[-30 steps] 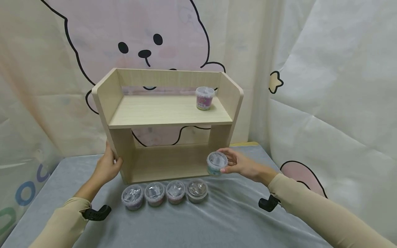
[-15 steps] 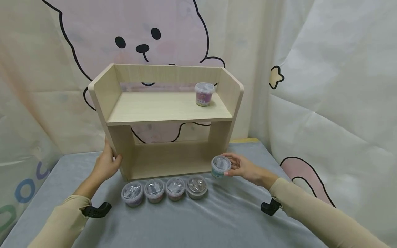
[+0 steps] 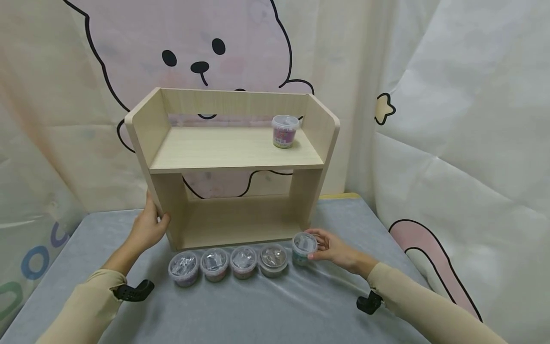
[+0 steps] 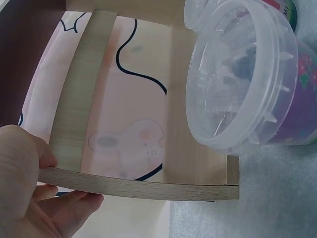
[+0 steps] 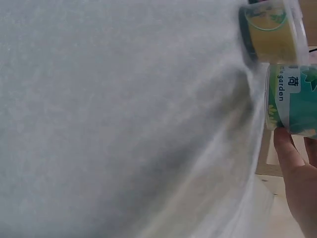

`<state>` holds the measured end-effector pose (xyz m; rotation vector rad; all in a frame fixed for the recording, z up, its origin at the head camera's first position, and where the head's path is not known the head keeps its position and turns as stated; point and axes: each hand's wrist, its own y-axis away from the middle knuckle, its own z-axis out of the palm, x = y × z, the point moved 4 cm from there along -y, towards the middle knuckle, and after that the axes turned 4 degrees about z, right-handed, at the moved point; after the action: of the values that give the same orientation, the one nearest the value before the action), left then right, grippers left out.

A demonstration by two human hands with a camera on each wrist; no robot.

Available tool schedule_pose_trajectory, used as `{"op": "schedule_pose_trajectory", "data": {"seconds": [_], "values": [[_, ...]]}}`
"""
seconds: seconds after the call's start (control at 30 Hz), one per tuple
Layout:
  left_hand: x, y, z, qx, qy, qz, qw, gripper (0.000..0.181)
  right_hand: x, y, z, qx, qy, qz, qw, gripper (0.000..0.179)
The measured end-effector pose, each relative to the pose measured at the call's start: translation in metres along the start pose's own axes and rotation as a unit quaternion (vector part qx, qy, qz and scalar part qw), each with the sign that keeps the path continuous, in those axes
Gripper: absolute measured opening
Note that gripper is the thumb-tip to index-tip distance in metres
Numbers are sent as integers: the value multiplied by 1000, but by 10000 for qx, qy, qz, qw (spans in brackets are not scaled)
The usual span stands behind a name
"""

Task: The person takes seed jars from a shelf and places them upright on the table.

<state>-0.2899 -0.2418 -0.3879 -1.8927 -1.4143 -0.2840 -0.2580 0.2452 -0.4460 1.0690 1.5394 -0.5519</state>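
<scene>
In the head view my left hand (image 3: 148, 227) grips the left side panel of a two-tier wooden shelf (image 3: 236, 165). The left wrist view shows its thumb and fingers (image 4: 74, 210) on either side of the panel's edge. My right hand (image 3: 335, 249) holds a lidded plastic tub with a teal label (image 3: 304, 246) at the right end of a row of similar tubs. The right wrist view shows this teal tub (image 5: 297, 99) upright, at or very near the cloth. To its left stands a tub with yellow contents (image 5: 272, 32).
Several clear-lidded tubs, such as the leftmost tub (image 3: 184, 268), line the shelf's front edge. A pink-labelled tub (image 3: 284, 131) sits on the upper tier at right. Grey cloth (image 3: 240, 315) covers the table; printed curtains (image 3: 455, 119) hang behind and at right.
My right hand has lowered the teal-labelled tub toward the cloth, into line with the row. My left hand keeps its grip on the shelf. The head view has shifted slightly.
</scene>
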Motion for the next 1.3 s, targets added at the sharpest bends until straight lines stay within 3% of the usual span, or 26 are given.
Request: {"op": "schedule_pose_trajectory", "data": {"seconds": [0.27, 0.63, 1.0, 1.3], "values": [[-1, 0, 1, 17, 19, 40, 10000, 85, 14, -4, 5, 47, 123, -7, 9999, 77], [-1, 0, 1, 71, 10, 27, 10000, 84, 15, -7, 5, 18, 389, 32, 9992, 75], [1, -3, -2, 236, -46, 107, 9997, 81, 18, -11, 5, -373, 367, -86, 9986, 73], [-2, -2, 1, 230, -68, 88, 9997, 77, 20, -11, 2, -394, 878, 27, 9954, 74]]}}
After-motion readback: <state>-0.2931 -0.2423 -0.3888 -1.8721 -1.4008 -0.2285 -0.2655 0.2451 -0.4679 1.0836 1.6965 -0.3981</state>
